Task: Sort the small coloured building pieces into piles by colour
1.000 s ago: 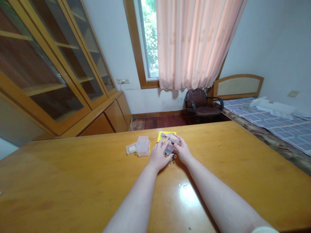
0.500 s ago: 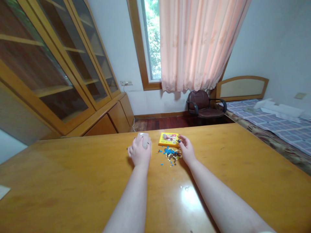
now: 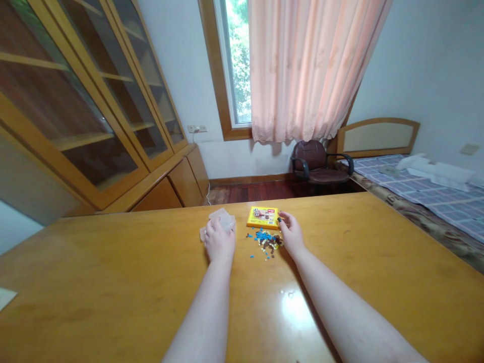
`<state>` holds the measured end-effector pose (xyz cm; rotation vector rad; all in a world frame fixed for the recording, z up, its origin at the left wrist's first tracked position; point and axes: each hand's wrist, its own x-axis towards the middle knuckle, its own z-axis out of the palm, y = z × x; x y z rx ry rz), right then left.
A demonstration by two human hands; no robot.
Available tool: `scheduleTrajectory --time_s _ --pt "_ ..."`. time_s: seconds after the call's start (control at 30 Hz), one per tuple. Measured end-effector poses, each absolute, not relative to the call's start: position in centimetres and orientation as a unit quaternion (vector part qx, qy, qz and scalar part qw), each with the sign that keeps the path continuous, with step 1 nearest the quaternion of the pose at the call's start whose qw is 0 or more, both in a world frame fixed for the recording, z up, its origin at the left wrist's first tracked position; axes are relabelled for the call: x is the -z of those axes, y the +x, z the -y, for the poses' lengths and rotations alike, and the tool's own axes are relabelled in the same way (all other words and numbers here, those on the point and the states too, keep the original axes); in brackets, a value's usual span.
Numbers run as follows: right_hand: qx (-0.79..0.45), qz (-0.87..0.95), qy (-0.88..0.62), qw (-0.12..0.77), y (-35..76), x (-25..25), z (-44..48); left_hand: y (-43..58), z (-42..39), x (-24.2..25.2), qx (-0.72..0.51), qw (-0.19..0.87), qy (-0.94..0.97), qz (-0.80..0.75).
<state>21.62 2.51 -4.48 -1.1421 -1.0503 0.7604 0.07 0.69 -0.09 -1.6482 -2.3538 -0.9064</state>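
My left hand [image 3: 220, 245] is closed over a translucent plastic container [image 3: 226, 220], which sits tilted under its fingers. Another translucent corner [image 3: 202, 234] pokes out at the left of that hand; whether it is a separate piece, I cannot tell. My right hand [image 3: 292, 235] rests at the right edge of a flat yellow box [image 3: 260, 217] with a printed picture. Its thumb and fingers are curved but apart, at or near the box's corner. Between my hands, just in front of the yellow box, lies a loose pile of tiny blue, brown and cream building bricks [image 3: 264, 237].
All this is near the far edge of a wide wooden table [image 3: 132, 292]. A white sheet corner [image 3: 5, 298] shows at the left edge. Beyond stand a brown armchair [image 3: 319, 164], a bed [image 3: 434, 186] and a glass-fronted cabinet [image 3: 113, 131].
The translucent container has turned under my left hand, and a corner now sticks out at the left. My right hand, the yellow box and the bricks look almost unmoved.
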Motion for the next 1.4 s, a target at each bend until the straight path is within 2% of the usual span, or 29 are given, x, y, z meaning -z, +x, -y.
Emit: scheduleTrajectory --time_s 0.27,0.4,0.77,1.07,1.4 --pt "-0.328 0.467 -0.508 0.645 21.4 4.4 -2.4 0.6 -0.3 -0.3 0.293 0.087 -0.543 0.782" --pt "-0.326 0.464 -0.508 0.648 21.5 4.4 -2.5 0.4 -0.6 -0.6 0.268 0.044 -0.589 0.761" --pt "-0.338 0.463 -0.508 0.643 21.6 4.7 -2.7 -0.4 -1.2 -0.2 0.374 0.023 -0.57 0.731" --pt "-0.341 0.459 -0.505 0.647 21.7 4.8 -2.7 -0.1 -0.7 -1.0 0.252 0.019 -0.599 0.759" --pt "-0.343 0.463 -0.506 0.642 21.6 4.7 -2.9 0.0 -0.8 -0.8 0.23 0.047 -0.602 0.763"
